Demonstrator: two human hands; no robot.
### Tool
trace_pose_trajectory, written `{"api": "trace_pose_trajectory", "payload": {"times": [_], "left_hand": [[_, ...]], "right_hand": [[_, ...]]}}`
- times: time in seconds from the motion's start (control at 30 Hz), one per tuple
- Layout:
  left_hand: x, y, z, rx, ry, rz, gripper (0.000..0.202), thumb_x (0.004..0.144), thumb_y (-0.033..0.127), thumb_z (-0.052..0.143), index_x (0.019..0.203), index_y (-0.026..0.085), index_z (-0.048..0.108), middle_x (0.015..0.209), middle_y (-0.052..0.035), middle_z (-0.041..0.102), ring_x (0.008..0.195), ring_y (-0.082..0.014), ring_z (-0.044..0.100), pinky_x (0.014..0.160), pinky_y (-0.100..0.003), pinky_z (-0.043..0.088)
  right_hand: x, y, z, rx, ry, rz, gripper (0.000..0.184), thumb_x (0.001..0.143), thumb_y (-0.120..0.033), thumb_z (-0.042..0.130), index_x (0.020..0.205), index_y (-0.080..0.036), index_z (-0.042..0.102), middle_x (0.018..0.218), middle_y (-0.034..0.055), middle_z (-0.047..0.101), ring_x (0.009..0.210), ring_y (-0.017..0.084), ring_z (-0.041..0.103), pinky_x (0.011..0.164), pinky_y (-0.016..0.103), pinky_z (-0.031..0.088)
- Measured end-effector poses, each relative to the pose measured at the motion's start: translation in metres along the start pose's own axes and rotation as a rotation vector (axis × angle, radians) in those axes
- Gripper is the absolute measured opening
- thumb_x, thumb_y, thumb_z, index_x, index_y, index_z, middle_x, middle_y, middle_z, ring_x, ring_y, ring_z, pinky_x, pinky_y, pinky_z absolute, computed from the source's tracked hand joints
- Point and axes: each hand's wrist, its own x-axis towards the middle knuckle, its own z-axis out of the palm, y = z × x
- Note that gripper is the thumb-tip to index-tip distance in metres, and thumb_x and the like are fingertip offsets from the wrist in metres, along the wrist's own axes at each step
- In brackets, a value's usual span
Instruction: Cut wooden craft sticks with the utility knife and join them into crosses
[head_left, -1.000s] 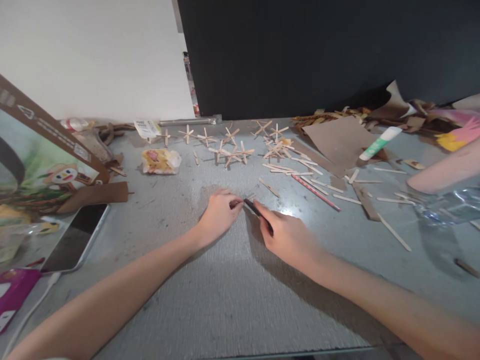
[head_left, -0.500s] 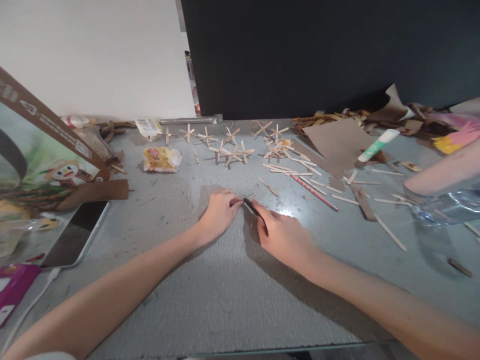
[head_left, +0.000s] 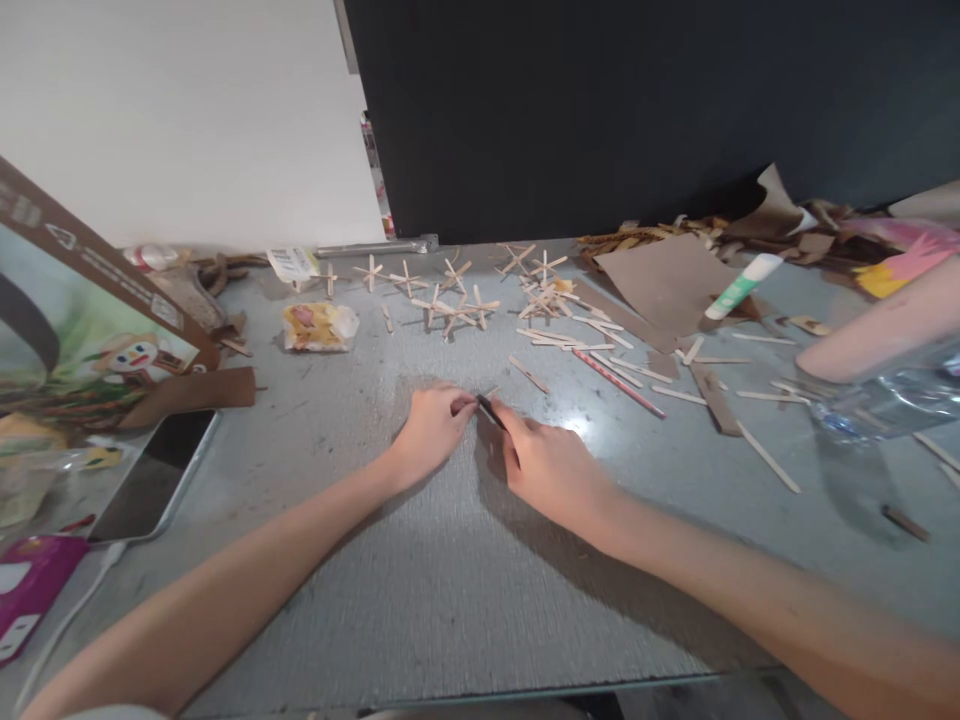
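My right hand (head_left: 555, 465) is closed around a slim black tool (head_left: 490, 411), whose kind I cannot make out; its tip points up and left. Close to that tip, my left hand (head_left: 435, 425) rests on the table with thumb and fingers pinched together. What the left fingers hold, if anything, is hidden. A short pale sliver (head_left: 495, 390) lies just beyond the tool. Farther back stand several star-shaped pieces made of crossed wooden sticks (head_left: 457, 312). To their right lie loose wooden sticks (head_left: 551, 338) and a red patterned stick (head_left: 619, 383).
On the left are a printed bag (head_left: 112, 340), a phone (head_left: 157, 475) and a magenta box (head_left: 37, 585). A wrapped snack (head_left: 319, 327) lies behind my left hand. At right are cardboard (head_left: 667, 285), a glue stick (head_left: 742, 287), a clear bottle (head_left: 892, 395) and another person's forearm (head_left: 877, 320).
The whole view has shifted slightly, so most things appear a little farther left. My hands keep nearly the same pose, with the black tool still beside my left fingertips.
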Motion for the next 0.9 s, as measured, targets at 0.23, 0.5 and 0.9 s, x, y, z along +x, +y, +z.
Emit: {"api": "trace_pose_trajectory", "payload": {"times": [0.23,0.5,0.9], "left_hand": [[0.001,-0.002,-0.001,-0.021,0.015,-0.001,0.014,0.088,0.016,0.070,0.082,0.022,0.080,0.076,-0.0041,0.076,0.072,-0.0176,0.066,0.076,-0.032,0.051],[0.001,-0.007,-0.005,-0.193,0.030,-0.039,0.013,0.089,0.024,0.069,0.084,0.020,0.080,0.078,-0.0046,0.074,0.070,-0.0167,0.064,0.068,-0.029,0.048],[-0.004,0.004,-0.015,-0.390,-0.062,0.084,0.020,0.092,0.025,0.064,0.079,0.019,0.077,0.076,-0.0044,0.065,0.075,-0.0175,0.060,0.071,-0.032,0.047]], "right_hand": [[-0.004,-0.001,0.003,-0.092,0.020,-0.008,0.067,0.093,-0.013,0.044,0.160,-0.014,0.041,0.092,0.0149,0.076,0.066,0.023,0.072,0.060,0.031,0.048],[-0.002,0.022,0.010,0.226,0.436,-0.030,0.050,0.104,-0.029,0.034,0.150,-0.016,0.052,0.109,0.0166,0.076,0.077,0.022,0.071,0.064,0.031,0.050],[0.006,0.033,0.000,0.937,0.282,0.163,0.050,0.088,-0.068,0.062,0.075,-0.020,0.062,0.064,-0.0016,0.050,0.060,0.014,0.043,0.055,0.027,0.032]]}}
